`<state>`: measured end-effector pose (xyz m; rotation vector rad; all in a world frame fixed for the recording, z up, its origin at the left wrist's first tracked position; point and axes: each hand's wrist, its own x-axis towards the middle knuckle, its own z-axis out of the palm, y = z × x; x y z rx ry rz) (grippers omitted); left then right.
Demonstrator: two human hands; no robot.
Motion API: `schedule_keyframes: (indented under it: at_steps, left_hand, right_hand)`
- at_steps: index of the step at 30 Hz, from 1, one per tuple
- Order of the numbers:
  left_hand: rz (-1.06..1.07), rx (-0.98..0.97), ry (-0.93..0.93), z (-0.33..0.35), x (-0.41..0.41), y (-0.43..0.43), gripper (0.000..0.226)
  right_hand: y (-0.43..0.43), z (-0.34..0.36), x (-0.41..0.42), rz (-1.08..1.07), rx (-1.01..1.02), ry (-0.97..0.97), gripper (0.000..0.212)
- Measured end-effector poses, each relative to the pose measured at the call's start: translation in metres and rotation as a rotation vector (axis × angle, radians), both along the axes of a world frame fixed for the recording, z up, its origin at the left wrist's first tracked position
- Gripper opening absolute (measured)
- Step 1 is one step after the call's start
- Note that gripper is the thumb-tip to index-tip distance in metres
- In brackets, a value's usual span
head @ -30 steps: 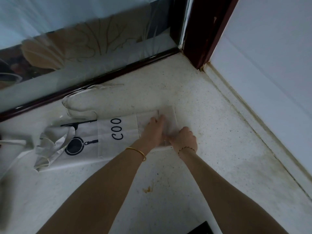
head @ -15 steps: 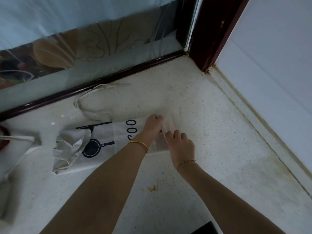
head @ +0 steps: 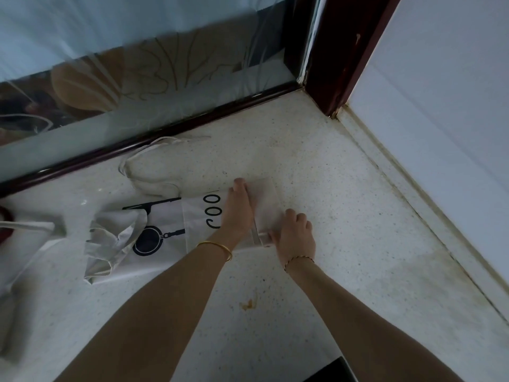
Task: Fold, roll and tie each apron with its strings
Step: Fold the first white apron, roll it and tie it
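Speckled white surface (head: 330, 188) holds the apron (head: 165, 216) lying long to the left of my hands, left hand (head: 238, 213) pressing flat on it, right hand (head: 294, 235) curled round its rolled right end.

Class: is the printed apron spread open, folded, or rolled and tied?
Apron folded into a strip, untied: strings lie loose; right hand curls one end, left hand presses it.

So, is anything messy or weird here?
Yes. A small orange-brown smear sits on the speckled white surface, nearer the camera than the apron, like something spilled. The apron's left end is bunched up, not flat.
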<state>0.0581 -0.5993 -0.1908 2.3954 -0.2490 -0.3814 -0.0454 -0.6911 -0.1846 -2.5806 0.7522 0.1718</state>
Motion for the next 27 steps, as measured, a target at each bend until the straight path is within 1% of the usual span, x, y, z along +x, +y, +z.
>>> schedule_keyframes:
  at_steps: [1,3,5,6,7,9,11,12,13,14,16,17,18,20,22,23,25,27]
  left_hand:
    - [-0.052,-0.005,-0.014,-0.003,-0.004,0.003,0.013]
    - [-0.148,0.004,0.033,-0.009,-0.009,0.007,0.01]
    - [-0.149,-0.01,0.092,-0.016,-0.008,0.009,0.015]
    - [-0.127,-0.038,0.127,-0.015,-0.009,0.008,0.017]
    - [-0.109,-0.081,0.155,-0.012,-0.008,0.007,0.017]
    - [0.006,-0.285,0.322,0.004,-0.009,0.004,0.014]
    - [0.137,-0.468,0.507,0.017,-0.006,0.004,0.026]
    - [0.167,-0.472,0.546,0.021,-0.003,0.005,0.033]
    - [0.192,-0.454,0.581,0.024,0.0,0.008,0.036]
    - [0.198,-0.393,0.581,0.026,0.003,0.011,0.038]
    - [0.207,-0.263,0.551,0.025,0.008,0.02,0.04]
    - [0.192,-0.202,0.521,0.022,0.01,0.024,0.04]
    - [0.163,-0.127,0.47,0.02,0.01,0.027,0.038]
    - [0.115,-0.025,0.381,0.016,0.01,0.034,0.035]
    - [0.089,0.026,0.293,0.011,0.009,0.041,0.035]
    - [0.08,0.04,0.26,0.009,0.008,0.044,0.037]
    - [0.073,0.045,0.235,0.006,0.007,0.05,0.04]
    - [0.079,0.054,0.238,0.004,0.006,0.052,0.033]
  right_hand:
    - [0.001,-0.001,0.002,-0.033,0.031,0.027,0.042]
    - [-0.001,-0.002,0.009,-0.096,0.118,0.079,0.037]
    - [-0.004,-0.001,0.016,-0.134,0.207,0.111,0.023]
    - [-0.005,0.001,0.016,-0.128,0.219,0.104,0.016]
    - [-0.005,0.003,0.015,-0.091,0.198,0.078,0.012]
    - [0.0,0.005,0.012,0.044,0.079,-0.035,0.009]
    - [0.012,0.008,0.007,0.192,-0.052,-0.179,0.013]
    - [0.018,0.008,0.005,0.259,-0.097,-0.239,0.016]
    - [0.024,0.006,0.004,0.311,-0.144,-0.307,0.02]
    - [0.029,0.003,0.003,0.357,-0.173,-0.354,0.024]
    - [0.039,-0.001,0.003,0.44,-0.174,-0.361,0.031]
    - [0.043,-0.003,0.003,0.464,-0.162,-0.342,0.031]
    - [0.046,-0.003,0.002,0.472,-0.137,-0.333,0.026]
    - [0.049,0.0,0.004,0.411,-0.039,-0.343,0.02]
    - [0.049,0.002,0.008,0.336,0.035,-0.249,0.02]
    - [0.049,0.002,0.009,0.318,0.006,-0.191,0.023]
    - [0.048,0.002,0.01,0.246,-0.043,-0.083,0.036]
    - [0.051,0.001,0.012,0.161,-0.035,-0.007,0.044]
